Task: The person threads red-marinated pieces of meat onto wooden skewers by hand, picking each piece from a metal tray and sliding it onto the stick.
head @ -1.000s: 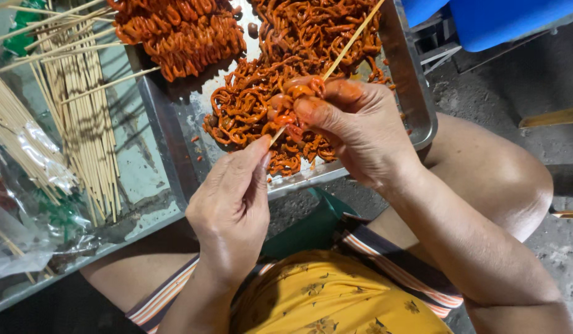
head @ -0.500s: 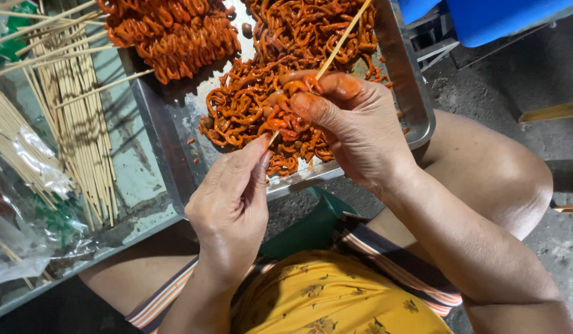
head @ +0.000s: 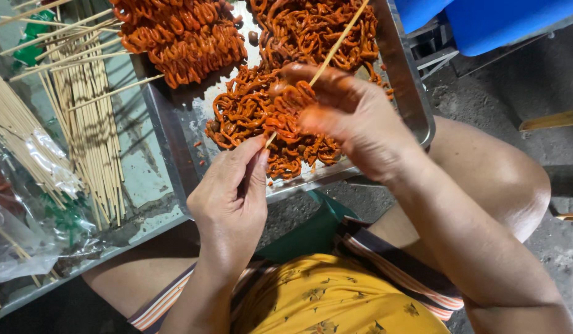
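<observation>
My left hand pinches the lower end of a thin wooden skewer that slants up to the right over a metal tray. My right hand is closed around a folded strip of orange marinated meat on that skewer, near its middle. Under both hands lies a loose pile of marinated strips. Finished skewers of the same meat are heaped at the tray's far left. My fingertips are smeared with orange marinade.
Bare wooden skewers lie in a heap on the table left of the tray, some in a clear plastic bag. A blue plastic seat stands at the upper right over a grey concrete floor. My knees sit below the table edge.
My right hand has slid slightly left along the skewer and closed more over the meat strip. The left hand keeps its pinch on the skewer's end.
</observation>
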